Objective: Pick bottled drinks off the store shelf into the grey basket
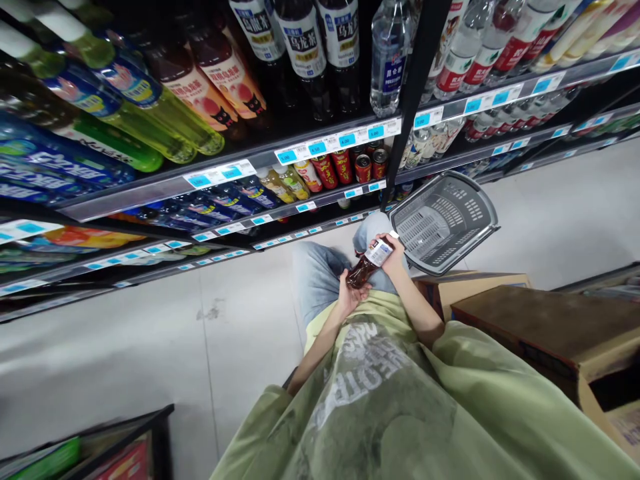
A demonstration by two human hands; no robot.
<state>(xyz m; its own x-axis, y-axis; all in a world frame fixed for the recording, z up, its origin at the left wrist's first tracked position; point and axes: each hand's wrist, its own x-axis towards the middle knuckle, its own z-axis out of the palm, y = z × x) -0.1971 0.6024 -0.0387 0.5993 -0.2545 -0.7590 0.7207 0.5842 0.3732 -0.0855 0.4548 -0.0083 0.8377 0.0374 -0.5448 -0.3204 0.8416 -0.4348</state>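
Note:
Both my hands hold one small bottle of dark brown drink (369,264) with a white label, lying tilted in front of my lap. My left hand (350,292) cups the bottle's base with fingers curled round it. My right hand (393,252) grips the upper, labelled end. A grey plastic shopping basket (443,222) hangs just right of my right hand, at my right forearm; no goods show in it. I wear a green printed shirt and blue jeans.
Shelves of drinks run across the top: green and pink bottles (150,100) at left, dark tea bottles (305,47), water bottles (393,53), red cans (345,167) lower down. Brown cardboard boxes (545,333) stand at right. Another rack (100,447) sits at bottom left. The floor is light tile.

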